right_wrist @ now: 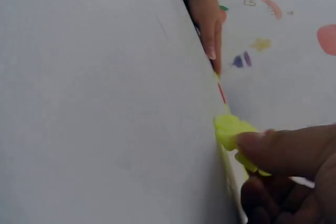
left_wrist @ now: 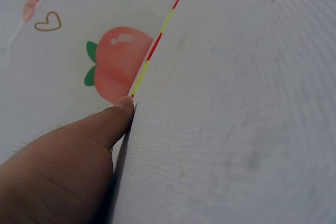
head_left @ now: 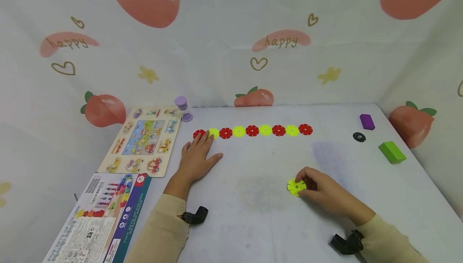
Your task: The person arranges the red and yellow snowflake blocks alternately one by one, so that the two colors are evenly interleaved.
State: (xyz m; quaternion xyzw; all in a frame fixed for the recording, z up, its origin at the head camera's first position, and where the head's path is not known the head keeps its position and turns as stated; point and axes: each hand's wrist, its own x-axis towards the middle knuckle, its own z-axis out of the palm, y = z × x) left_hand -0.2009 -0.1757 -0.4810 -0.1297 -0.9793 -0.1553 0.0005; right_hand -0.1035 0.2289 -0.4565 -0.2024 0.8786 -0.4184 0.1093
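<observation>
A row of red and yellow notched, flower-shaped discs (head_left: 252, 130), colours alternating, runs across the far part of the table. My left hand (head_left: 197, 160) lies palm down with straight fingers, its fingertips over the red disc (head_left: 198, 133) and beside the yellow disc (head_left: 214, 133) at the row's left end. Nearer to me on the right, my right hand (head_left: 322, 188) pinches a yellow flower-shaped disc (head_left: 296, 187) between thumb and fingers. In the right wrist view this yellow disc (right_wrist: 228, 132) is seen at a slant, partly covered by the thumb.
On the left are a wooden picture puzzle board (head_left: 170, 146), a printed box (head_left: 97, 231) and a purple hourglass (head_left: 182, 104). A purple block (head_left: 367, 122), a black disc (head_left: 359, 137) and a green block (head_left: 392, 152) lie at the right. A patterned cloth (head_left: 213, 54) hangs behind.
</observation>
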